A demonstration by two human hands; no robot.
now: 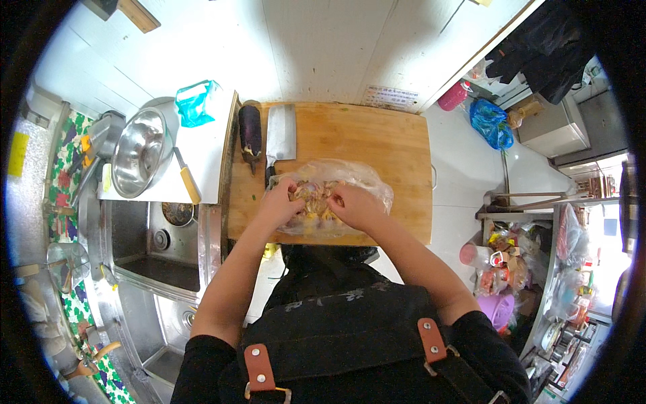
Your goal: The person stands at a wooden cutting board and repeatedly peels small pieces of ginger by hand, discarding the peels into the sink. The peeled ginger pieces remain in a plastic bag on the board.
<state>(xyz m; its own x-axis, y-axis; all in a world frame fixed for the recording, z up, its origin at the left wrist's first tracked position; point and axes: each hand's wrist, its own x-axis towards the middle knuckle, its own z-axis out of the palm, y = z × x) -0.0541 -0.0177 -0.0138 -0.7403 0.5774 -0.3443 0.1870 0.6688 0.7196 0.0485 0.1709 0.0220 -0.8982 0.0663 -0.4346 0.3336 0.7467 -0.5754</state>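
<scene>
A clear plastic bag [367, 176] lies on the near half of the wooden cutting board [363, 135]. Inside it are pale yellow and pinkish lumps [313, 199] that look like raw meat pieces, though their exact kind is not clear. My left hand [281, 203] grips the bag at the left of its contents, fingers curled in. On the other side my right hand [356, 205] pinches the plastic, close to the lumps. A cleaver [281, 131] with a dark handle lies flat beyond my left hand. To its left rests a dark purple eggplant [250, 132].
At left, a steel bowl [140, 158], a yellow-handled knife [186, 176] and a blue-and-white packet [196, 103] sit on a white counter. A steel sink [158, 259] is nearer me. Right of the board are a blue bag [491, 124] and packed shelves [518, 215].
</scene>
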